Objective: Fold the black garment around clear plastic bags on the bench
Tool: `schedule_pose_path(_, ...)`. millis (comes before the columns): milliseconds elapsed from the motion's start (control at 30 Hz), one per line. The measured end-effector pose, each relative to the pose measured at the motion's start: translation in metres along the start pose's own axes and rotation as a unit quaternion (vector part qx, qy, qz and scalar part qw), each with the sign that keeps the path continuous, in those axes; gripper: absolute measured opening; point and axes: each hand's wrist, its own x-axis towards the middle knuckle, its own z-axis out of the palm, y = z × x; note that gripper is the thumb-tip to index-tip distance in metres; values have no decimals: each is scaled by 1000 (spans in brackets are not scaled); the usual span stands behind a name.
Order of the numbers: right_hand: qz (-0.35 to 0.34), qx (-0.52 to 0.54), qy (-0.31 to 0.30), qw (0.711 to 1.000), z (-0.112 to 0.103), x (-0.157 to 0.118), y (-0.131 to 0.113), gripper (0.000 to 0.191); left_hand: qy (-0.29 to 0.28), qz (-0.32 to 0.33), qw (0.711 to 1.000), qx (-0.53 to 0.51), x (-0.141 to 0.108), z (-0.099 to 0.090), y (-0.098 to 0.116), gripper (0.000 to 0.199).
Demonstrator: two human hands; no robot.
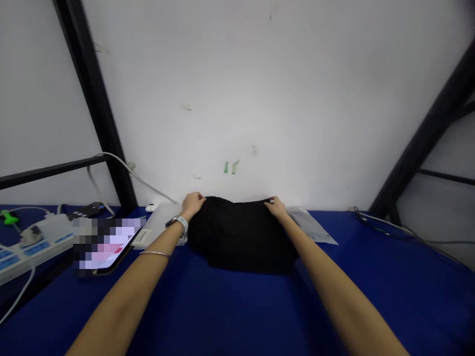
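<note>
A black cloth (pixel 243 237) lies folded on the blue surface (pixel 222 311), close to the white wall. My left hand (pixel 193 203) pinches its far left corner, and a watch and a thin bracelet are on that arm. At the far right corner, my right hand (pixel 275 206) grips the cloth edge between thumb and fingers. A pale translucent plastic bag (pixel 311 226) shows from behind the cloth on the right. More pale plastic (pixel 159 222) with a white label lies on the left, partly behind my left wrist.
On the left are a lit phone or tablet (pixel 115 247), partly blurred, a white power strip (pixel 37 252) with plugs and cables, and a dark box-like item (pixel 87 211). Black metal posts rise at both sides. Thin cables (pixel 393 227) lie at the right.
</note>
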Motion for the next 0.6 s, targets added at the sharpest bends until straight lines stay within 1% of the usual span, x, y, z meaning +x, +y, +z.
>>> schedule_pose_path(67, 19, 0, 23, 1000, 7, 5, -1, 43, -3, -3, 1000, -12, 2, 4, 0, 15)
schedule_pose_path(133, 21, -3, 37, 999, 10, 8, -1, 39, 0, -2, 1000, -22, 2, 6, 0, 8)
schedule_pose_path(233, 4, -9, 44, 999, 10, 10, 1, 23, 13, 4, 999, -41, 2, 6, 1, 8)
schedule_pose_path(300, -9, -12, 47, 999, 8, 10, 3, 17, 18, 13, 998, -64, 3, 4, 1, 8)
schedule_pose_path(433, -28, -10, 57, 998, 7, 8, 7, 18, 16, 43, 991, -125, 3, 2, 2, 11)
schedule_pose_path(533, -20, 4, 68, 997, 12, 7, 7, 33, 16, 57, 986, -157, 2, 1, 3, 18)
schedule_pose_path(600, -3, 15, 74, 997, 15, 6, 6, 39, 14, 60, 984, -169, 2, 1, 4, 22)
